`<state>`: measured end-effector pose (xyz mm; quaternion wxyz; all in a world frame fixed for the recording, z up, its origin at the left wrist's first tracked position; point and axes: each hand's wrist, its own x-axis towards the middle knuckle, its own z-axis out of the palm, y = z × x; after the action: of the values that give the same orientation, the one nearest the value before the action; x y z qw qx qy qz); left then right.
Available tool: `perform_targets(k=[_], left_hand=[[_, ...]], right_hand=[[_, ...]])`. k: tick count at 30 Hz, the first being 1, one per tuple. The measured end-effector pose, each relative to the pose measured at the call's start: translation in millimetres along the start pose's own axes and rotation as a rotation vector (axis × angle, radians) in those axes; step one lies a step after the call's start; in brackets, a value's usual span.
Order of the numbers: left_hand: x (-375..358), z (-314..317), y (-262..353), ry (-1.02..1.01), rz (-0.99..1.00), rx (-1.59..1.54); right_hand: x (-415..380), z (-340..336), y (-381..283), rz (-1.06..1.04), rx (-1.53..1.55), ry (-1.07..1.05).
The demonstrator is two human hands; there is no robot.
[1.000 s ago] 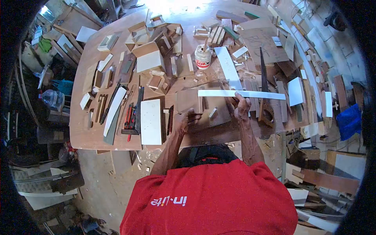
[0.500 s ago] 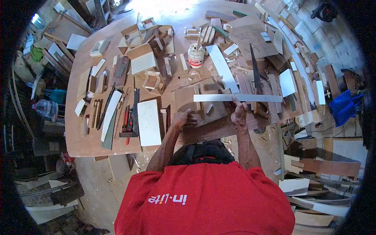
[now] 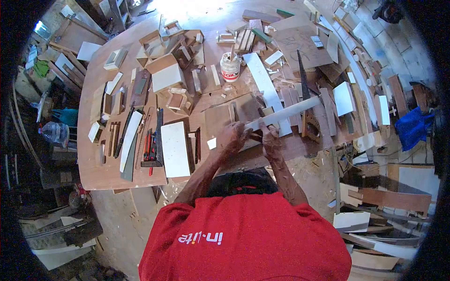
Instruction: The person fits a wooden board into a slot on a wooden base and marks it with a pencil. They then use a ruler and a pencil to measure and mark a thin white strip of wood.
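Observation:
A long white strip of board (image 3: pixel 293 111) is held tilted over the workbench (image 3: pixel 108 173), its far end up to the right. My right hand (image 3: pixel 271 138) grips its near part from below. My left hand (image 3: pixel 233 136) closes on the strip's near end, just above a brown plywood square (image 3: pixel 216 118). A small white offcut (image 3: pixel 212 143) lies beside my left wrist.
A white jar with a stick in it (image 3: pixel 229 67) stands behind the hands. A handsaw (image 3: pixel 305 100) lies to the right. A white panel (image 3: pixel 175 148), red tools (image 3: pixel 149 144) and several wood offcuts lie to the left. Scrap boards fill the floor at right.
The strip was level and held by the right hand alone; now it is tilted and drawn nearer, and the left hand has come across to grip its near end.

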<state>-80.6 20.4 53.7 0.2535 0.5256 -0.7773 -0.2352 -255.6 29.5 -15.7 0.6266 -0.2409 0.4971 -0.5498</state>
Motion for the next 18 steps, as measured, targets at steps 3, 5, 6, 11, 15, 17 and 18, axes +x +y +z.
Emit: perform_targets(k=[3,5,6,11,15,17,18], left_hand=[[-1.9,2.2,-11.6,-0.041,-0.042,-0.006],[2.5,-2.0,-15.0,-0.012,-0.036,-0.046],[6.4,-6.3,-12.5,-0.011,-0.065,-0.008],[20.2,-22.5,-3.6,-0.013,-0.109,0.191],[17.5,-12.7,-0.4,-0.082,-0.074,0.196],[19.4,-5.7,-6.8,-0.061,-0.039,0.156],[19.0,-3.0,-12.3,-0.066,-0.022,0.172]], right_hand=[[5.1,-23.9,11.9,-1.055,-1.394,0.246],[-42.2,26.8,-78.0,-0.189,-1.433,0.146],[-46.1,27.4,-81.3,-0.183,-1.434,0.141],[-54.0,38.3,-115.0,-0.343,-1.49,0.075],[-38.6,40.6,-117.3,-1.184,-1.552,-0.153],[-3.9,-1.7,-56.5,-1.034,-1.495,-0.265],[7.6,-15.0,-38.4,-0.883,-1.432,-0.382]])
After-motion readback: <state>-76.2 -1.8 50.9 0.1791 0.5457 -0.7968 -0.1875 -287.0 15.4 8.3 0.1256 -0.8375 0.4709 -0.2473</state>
